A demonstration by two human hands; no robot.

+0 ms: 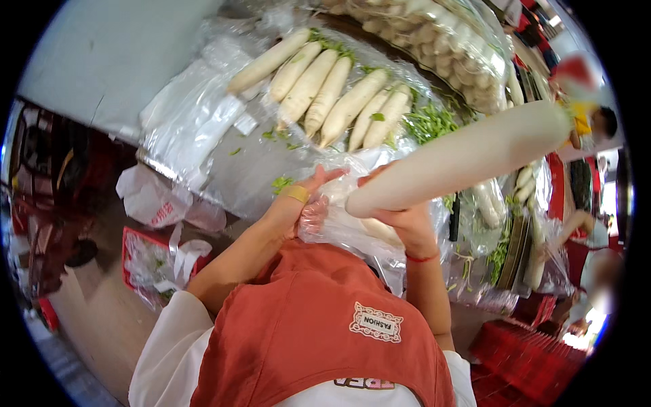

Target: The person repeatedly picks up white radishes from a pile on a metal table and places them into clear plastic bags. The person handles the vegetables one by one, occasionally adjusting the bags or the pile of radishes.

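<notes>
My right hand point(407, 224) grips the lower end of a large white daikon radish point(463, 157), which slants up to the right. My left hand point(310, 198) is on a clear plastic bag point(330, 219), with part of the hand showing through the film. Inside or under that plastic, beside my right wrist, lies another white radish point(381, 231). Beyond my hands a row of several daikon radishes point(338, 104) with cut green tops rests on plastic sheeting. A stack of clear plastic bags point(190, 109) lies left of the row.
Bagged white vegetables point(432, 46) are heaped at the back. Cut greens point(432, 122) lie behind the held radish. A black-handled tool point(454, 219) is right of my right hand. A red-rimmed bin point(147, 264) stands below the counter at left. Other people are at the far right.
</notes>
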